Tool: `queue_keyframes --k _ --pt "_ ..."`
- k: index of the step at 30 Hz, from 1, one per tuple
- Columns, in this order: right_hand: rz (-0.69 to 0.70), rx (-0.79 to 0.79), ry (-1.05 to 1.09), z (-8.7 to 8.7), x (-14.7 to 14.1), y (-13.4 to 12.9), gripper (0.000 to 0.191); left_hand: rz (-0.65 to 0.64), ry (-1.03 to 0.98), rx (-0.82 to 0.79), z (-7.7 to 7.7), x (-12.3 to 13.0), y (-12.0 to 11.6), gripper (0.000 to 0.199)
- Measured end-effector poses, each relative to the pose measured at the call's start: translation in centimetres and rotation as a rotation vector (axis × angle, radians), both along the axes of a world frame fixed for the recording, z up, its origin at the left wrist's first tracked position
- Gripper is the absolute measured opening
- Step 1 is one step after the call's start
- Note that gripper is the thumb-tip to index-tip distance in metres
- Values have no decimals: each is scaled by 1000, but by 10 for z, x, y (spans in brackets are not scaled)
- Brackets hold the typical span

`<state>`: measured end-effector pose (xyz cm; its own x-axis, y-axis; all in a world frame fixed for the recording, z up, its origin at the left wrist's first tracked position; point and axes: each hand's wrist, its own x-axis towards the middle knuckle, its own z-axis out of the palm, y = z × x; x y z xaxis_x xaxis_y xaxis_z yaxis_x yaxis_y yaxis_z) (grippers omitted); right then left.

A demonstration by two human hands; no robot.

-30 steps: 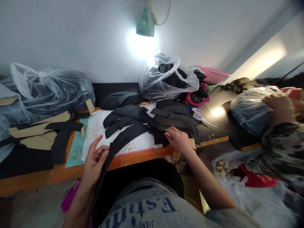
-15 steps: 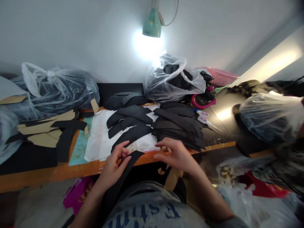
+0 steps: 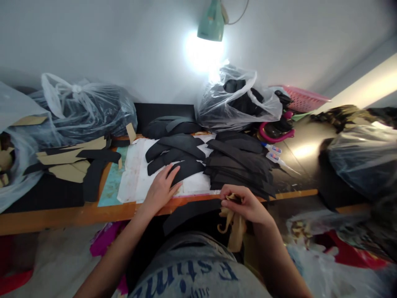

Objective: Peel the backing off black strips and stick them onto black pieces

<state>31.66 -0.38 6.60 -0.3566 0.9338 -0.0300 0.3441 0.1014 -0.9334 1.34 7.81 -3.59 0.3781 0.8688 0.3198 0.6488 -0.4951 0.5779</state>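
Observation:
My left hand [image 3: 161, 188] lies with fingers spread on a black curved fabric-like piece [image 3: 187, 170] at the front of the white sheet [image 3: 133, 182]. My right hand [image 3: 243, 203] is closed at the table's front edge, with curled tan paper strips [image 3: 237, 231] bunched in and hanging below it. Its fingertips also meet the right end of another black curved piece [image 3: 189, 213], which stretches leftward above my lap. More black curved pieces [image 3: 175, 142] overlap behind my left hand. Beyond my right hand is a thick pile of black pieces [image 3: 238, 163].
Tan and black offcuts [image 3: 71, 159] lie at the left, before a tied plastic bag [image 3: 89, 107]. Another bag [image 3: 238, 101] stands under the green lamp [image 3: 211, 25]. Two small glue bottles [image 3: 274, 153] and a pink basket [image 3: 304, 98] are at the right.
My left hand has moved from the loose black piece onto one on the sheet. My right hand has closed, and the loose piece now lies crosswise at its fingertips. The view has shifted slightly.

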Motion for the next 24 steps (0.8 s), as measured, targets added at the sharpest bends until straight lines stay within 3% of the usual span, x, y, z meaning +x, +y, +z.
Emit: queue_keyframes --k 6,10,12,14,16,19,22,24 --pt "7 -81 149 -11 17 -6 28 -159 89 -15 -16 -18 0 46" --pt "-27 -132 240 -19 24 -8 31 -360 160 -69 -11 -43 -10 49" --pt "-43 -165 308 -24 22 -8 30 -400 210 -90 -5 -47 -19 51" --pt "-65 -184 391 -31 14 -7 29 -331 153 -109 5 -46 -31 52" --pt "-92 -216 481 -39 3 -5 30 -208 -40 -162 15 -42 -47 52" --pt "-158 -295 601 -47 -12 -4 35 -159 -305 -407 28 -38 -67 48" --pt "-253 -347 599 -50 -21 -3 36 -73 -375 -625 27 -39 -75 38" --pt "-303 -340 492 -50 -25 -2 34 80 -429 -621 21 -43 -73 32"
